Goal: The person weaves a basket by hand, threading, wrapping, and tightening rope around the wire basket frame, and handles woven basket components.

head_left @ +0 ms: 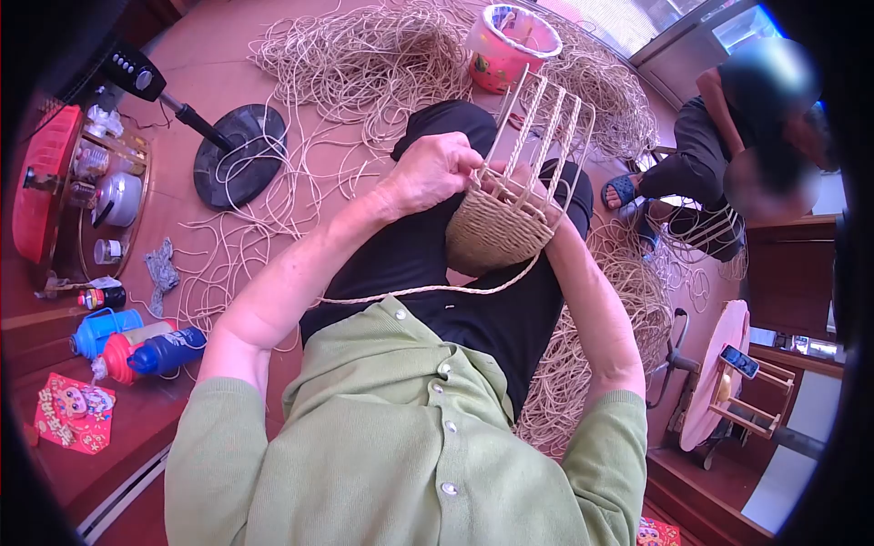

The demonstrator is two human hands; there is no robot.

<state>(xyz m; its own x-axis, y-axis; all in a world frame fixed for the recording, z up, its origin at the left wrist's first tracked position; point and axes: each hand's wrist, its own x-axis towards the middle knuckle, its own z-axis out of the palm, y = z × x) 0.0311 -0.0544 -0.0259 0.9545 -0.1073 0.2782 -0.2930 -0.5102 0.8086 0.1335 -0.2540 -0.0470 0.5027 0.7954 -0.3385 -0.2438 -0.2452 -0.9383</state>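
Observation:
A partly woven basket (499, 229) of tan twisted cord rests between my knees. Its lower part is closely woven; above it, bare cords (546, 118) stretch along a thin frame. My left hand (440, 168) is closed in a pinch at the left end of the woven edge, and what lies between its fingertips is hidden. Behind the upright cords, my right hand (528, 185) is partly covered; its fingers curl around the right side of the basket at the woven edge. A loose length of cord (428, 289) runs from the basket across my lap to the left.
Heaps of loose cord (364, 55) cover the floor ahead and right. A bucket (492, 68) stands beyond the basket, a black fan base (238, 155) to the left. Bottles (168, 350) are at left. Another person (719, 118) sits at right, near a pink round stool (715, 378) bearing a phone (739, 361).

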